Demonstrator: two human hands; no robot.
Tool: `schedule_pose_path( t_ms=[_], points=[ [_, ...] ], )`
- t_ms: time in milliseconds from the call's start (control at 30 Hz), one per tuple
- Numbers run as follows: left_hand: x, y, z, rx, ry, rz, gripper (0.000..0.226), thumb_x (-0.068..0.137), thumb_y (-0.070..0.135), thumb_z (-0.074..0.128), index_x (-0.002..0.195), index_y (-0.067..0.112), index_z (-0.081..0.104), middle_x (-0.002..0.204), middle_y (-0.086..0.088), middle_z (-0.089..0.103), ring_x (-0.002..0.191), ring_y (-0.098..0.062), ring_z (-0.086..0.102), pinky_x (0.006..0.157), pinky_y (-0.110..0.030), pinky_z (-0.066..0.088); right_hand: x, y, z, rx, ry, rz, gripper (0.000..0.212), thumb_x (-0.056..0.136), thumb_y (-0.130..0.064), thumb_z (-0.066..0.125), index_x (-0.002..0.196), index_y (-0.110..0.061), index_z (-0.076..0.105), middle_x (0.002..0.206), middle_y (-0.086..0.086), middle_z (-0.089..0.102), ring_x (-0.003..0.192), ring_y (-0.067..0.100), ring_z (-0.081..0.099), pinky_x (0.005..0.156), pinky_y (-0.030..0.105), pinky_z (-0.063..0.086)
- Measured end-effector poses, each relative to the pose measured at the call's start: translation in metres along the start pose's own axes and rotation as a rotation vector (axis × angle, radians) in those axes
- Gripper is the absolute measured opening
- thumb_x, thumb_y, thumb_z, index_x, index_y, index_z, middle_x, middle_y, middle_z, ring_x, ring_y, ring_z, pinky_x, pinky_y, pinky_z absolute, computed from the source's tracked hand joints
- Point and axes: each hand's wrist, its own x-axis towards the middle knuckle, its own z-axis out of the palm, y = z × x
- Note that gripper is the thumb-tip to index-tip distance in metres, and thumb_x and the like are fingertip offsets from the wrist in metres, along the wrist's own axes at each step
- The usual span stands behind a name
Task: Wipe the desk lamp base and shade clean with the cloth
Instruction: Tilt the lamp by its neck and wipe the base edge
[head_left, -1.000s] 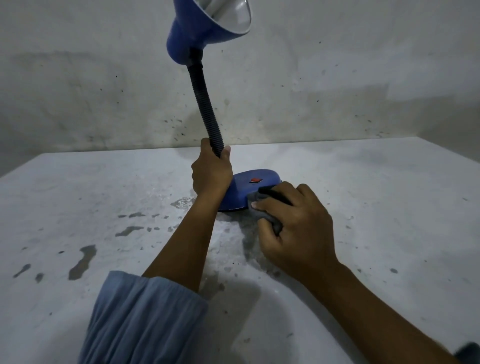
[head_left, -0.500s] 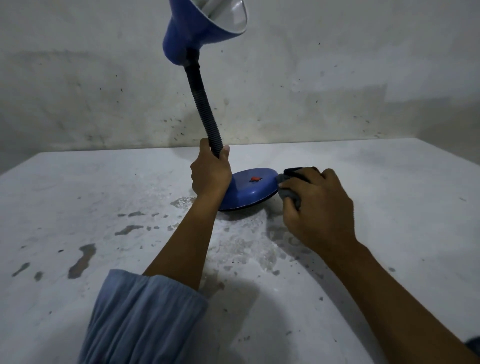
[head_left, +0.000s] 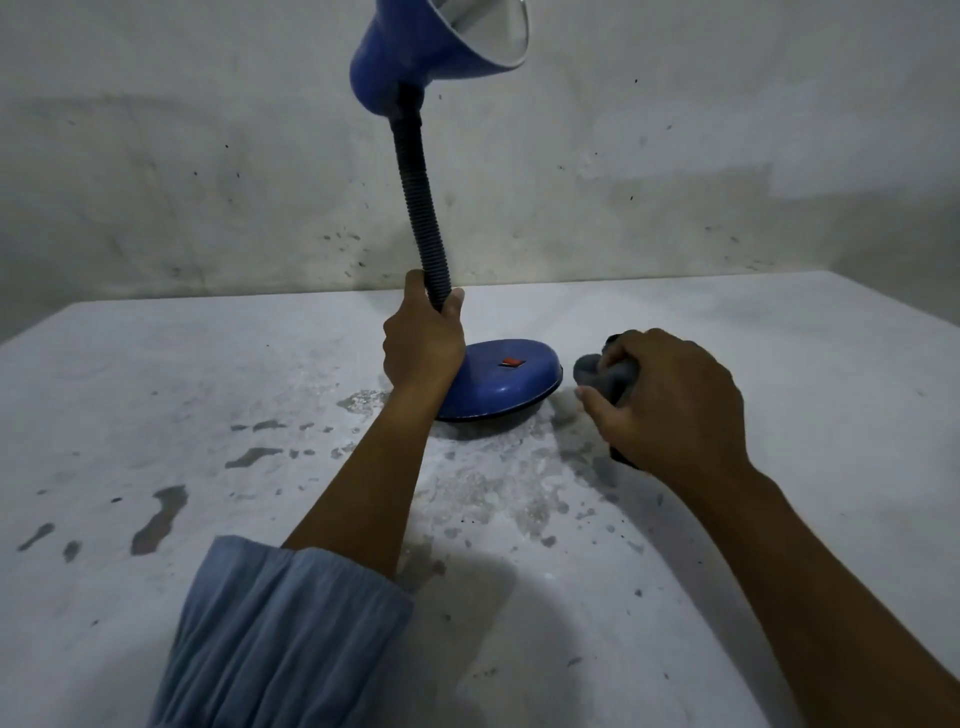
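A blue desk lamp stands on the white table. Its round base (head_left: 506, 384) carries a small red switch (head_left: 511, 362). A black ribbed neck (head_left: 418, 208) rises to the blue shade (head_left: 415, 49), whose silver inside faces up and right. My left hand (head_left: 422, 345) grips the bottom of the neck, just above the base. My right hand (head_left: 670, 402) holds a bunched grey cloth (head_left: 602, 376) just right of the base's rim, apart from it by a small gap. Most of the cloth is hidden under my fingers.
The white table (head_left: 779, 519) has chipped grey patches at the left (head_left: 158, 512) and scuffed marks in front of the lamp. A stained wall (head_left: 675, 182) runs close behind the table's far edge. The table's right edge slants at far right.
My right hand with the cloth has moved from the front of the base around to its right side and off the rim. The left hand has kept its grip on the neck.
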Motion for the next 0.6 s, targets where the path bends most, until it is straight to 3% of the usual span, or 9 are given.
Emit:
schedule_pose_path(
  t_ms=[67,133,200,367,600],
  points=[
    [0.001,-0.001,0.0,-0.007,0.0,-0.005,0.032,0.096,0.038,0.046,0.122,0.018,0.044,0.112,-0.007,0.062,0.101,-0.028,0.057,0.076,-0.03,0.038,0.001,0.003,0.006,0.032,-0.037,0.027,0.036,0.075,-0.032,0.073,0.102,-0.02,0.053,0.087,-0.007,0.063,0.076,0.017,0.057,0.059,0.022,0.037],
    [0.002,-0.002,0.0,-0.014,0.002,-0.003,0.032,0.096,0.038,0.047,0.122,0.018,0.045,0.112,-0.007,0.062,0.102,-0.029,0.057,0.077,-0.03,0.038,0.001,0.001,0.012,0.057,-0.035,0.003,0.05,0.078,-0.031,0.072,0.121,-0.022,0.049,0.104,-0.004,0.066,0.091,0.021,0.059,0.07,0.025,0.044],
    [0.002,-0.002,0.0,-0.017,-0.001,-0.002,0.033,0.096,0.038,0.047,0.122,0.019,0.044,0.112,-0.007,0.062,0.102,-0.029,0.057,0.077,-0.03,0.038,0.001,0.0,0.017,-0.014,-0.027,-0.019,0.049,0.082,-0.031,0.067,0.128,-0.023,0.05,0.119,-0.001,0.064,0.102,0.023,0.053,0.075,0.028,0.04],
    [0.001,-0.001,0.001,-0.005,-0.004,0.008,0.033,0.096,0.038,0.046,0.123,0.019,0.044,0.113,-0.006,0.062,0.102,-0.027,0.057,0.076,-0.03,0.038,-0.002,-0.001,0.02,-0.001,-0.011,-0.112,0.028,0.079,-0.021,0.068,0.108,-0.022,0.065,0.105,-0.004,0.069,0.082,0.014,0.045,0.066,0.024,0.036],
    [0.004,-0.003,0.001,-0.02,-0.005,0.004,0.033,0.096,0.038,0.047,0.123,0.019,0.044,0.115,-0.006,0.062,0.104,-0.028,0.057,0.078,-0.029,0.037,-0.004,-0.005,0.009,0.15,-0.023,-0.18,0.023,0.071,-0.02,0.068,0.093,-0.025,0.07,0.087,-0.01,0.07,0.073,0.009,0.046,0.058,0.013,0.031]
  ],
)
